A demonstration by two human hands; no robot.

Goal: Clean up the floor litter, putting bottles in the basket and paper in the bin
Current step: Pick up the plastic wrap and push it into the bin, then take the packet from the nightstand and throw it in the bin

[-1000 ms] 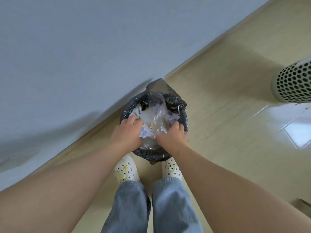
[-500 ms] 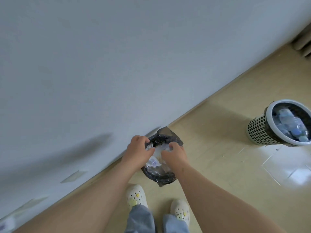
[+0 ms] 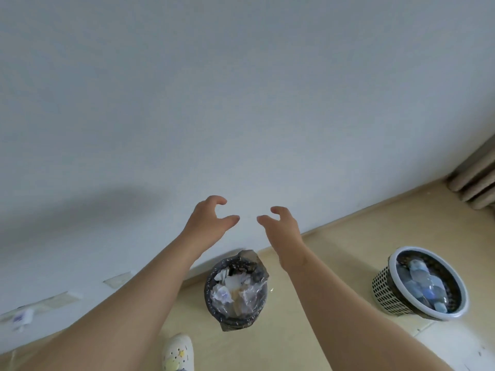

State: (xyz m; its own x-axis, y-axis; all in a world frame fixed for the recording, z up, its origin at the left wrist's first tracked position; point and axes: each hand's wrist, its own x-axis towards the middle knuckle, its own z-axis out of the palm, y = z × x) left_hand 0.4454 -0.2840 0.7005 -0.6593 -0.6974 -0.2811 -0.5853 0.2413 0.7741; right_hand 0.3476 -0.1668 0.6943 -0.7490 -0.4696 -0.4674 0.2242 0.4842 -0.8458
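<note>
A black-lined bin (image 3: pixel 209 290) stands on the floor against the white wall, filled with crumpled paper (image 3: pixel 233 287) and clear plastic. To its right stands a white perforated basket (image 3: pixel 385 293) holding several plastic bottles (image 3: pixel 426 285). My left hand (image 3: pixel 207 220) and my right hand (image 3: pixel 284 226) are raised in front of the wall, above the bin. Both have loosely curled fingers and hold nothing.
The white wall fills most of the view. A small white and blue item (image 3: pixel 22 318) lies by the wall's base at the far left. My white shoe (image 3: pixel 178 352) is at the bottom, and curtain folds (image 3: pixel 476 180) hang at the right.
Both hands let go of the rubbish in the bin and rose away from it. The view lifted, so the bin now sits lower and the basket shows fully.
</note>
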